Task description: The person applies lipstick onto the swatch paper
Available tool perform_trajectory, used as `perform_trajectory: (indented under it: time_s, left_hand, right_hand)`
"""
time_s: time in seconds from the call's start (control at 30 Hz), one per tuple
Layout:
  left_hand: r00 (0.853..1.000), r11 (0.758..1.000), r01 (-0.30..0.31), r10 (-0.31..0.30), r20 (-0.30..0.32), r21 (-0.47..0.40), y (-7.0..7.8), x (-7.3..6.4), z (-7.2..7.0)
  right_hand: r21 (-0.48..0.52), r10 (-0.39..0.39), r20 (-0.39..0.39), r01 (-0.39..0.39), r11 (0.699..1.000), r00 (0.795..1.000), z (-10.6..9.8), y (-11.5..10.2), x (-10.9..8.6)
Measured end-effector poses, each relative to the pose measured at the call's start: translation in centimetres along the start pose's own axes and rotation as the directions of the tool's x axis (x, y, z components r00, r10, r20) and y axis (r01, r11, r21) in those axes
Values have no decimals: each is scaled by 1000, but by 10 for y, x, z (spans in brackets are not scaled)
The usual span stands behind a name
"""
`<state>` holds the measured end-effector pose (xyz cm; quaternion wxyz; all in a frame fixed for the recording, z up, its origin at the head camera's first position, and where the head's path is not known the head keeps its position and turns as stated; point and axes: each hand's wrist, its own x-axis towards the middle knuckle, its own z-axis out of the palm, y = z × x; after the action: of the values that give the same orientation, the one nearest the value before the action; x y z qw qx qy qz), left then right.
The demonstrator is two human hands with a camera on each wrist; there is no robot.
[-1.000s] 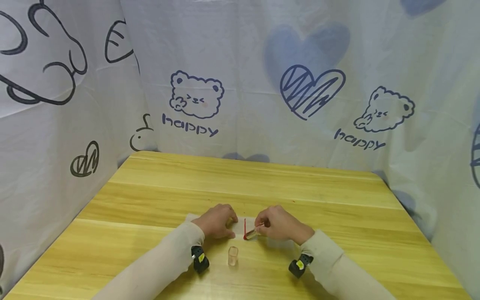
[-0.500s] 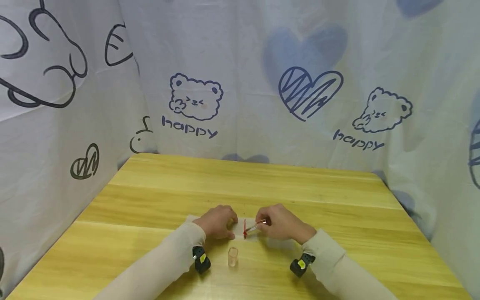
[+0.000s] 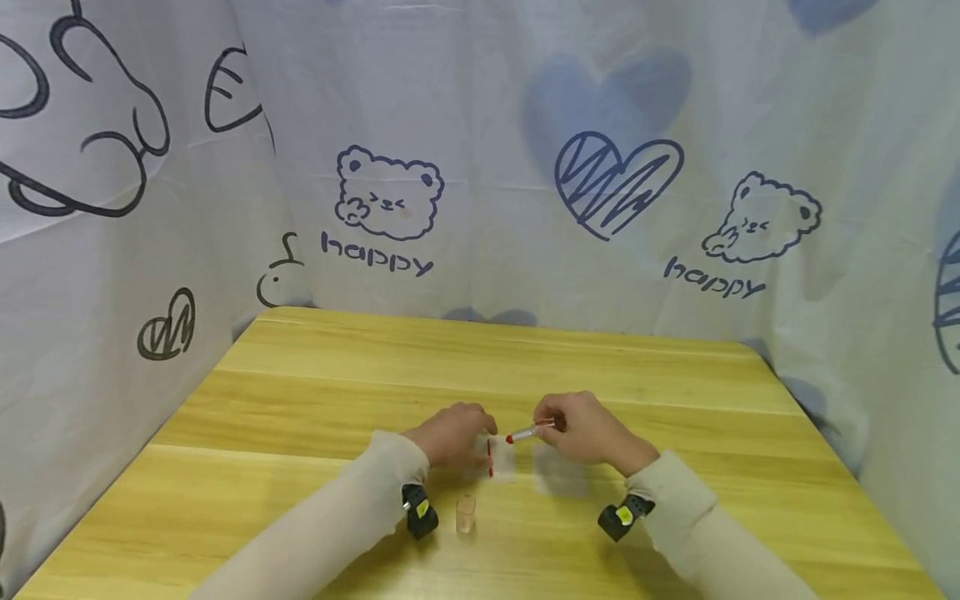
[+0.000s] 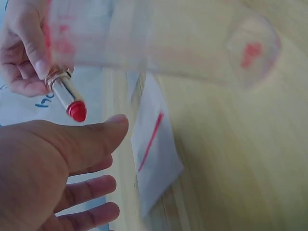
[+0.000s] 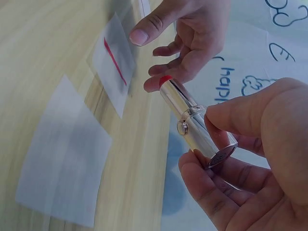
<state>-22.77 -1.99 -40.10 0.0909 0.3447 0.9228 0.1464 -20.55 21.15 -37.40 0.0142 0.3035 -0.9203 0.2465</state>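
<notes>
My right hand (image 3: 587, 427) pinches a silver lipstick (image 5: 190, 122) between thumb and fingers, and its red tip points left, raised off the table. In the head view my left hand (image 3: 452, 437) is over the left part of a small white paper (image 3: 505, 467). The left wrist view shows the fingers of this hand (image 4: 33, 168) spread loosely, with nothing held. A single red streak (image 4: 151, 141) crosses the paper. Toward the person stands a clear lipstick cap (image 3: 466, 517), upright on the table; red smears mark it in the left wrist view.
A second white paper (image 5: 65, 154), with no mark visible, lies to the right of the streaked one on the wooden table (image 3: 300, 417). White curtains (image 3: 480, 100) with drawings hang behind and at the sides.
The lipstick has lifted off the paper, and my right hand has moved up and right with it. My left hand has shifted right and its fingers have come off the paper.
</notes>
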Motion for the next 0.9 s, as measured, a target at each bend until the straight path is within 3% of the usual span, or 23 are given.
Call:
perform_trajectory:
  time_s: [0.37,0.57,0.8,0.9]
  left_hand:
    - [996,997,-75,75,40,9,15,21,8]
    - [991,994,-113,113,75,-5,24,24,16]
    - [954,961,-258,237,185,96,29,26,21]
    - [946,954,-268,234,225,135,30,27,20]
  right_hand:
    - [-1,92,-116,-93,996,989,-5,22,-14]
    - [16,174,-120,-173,985,977,-2,30,-22]
    - [23,216,-93,-215,976,972,-1,36,-27]
    - [25,233,-89,-232,972,968,0,38,-27]
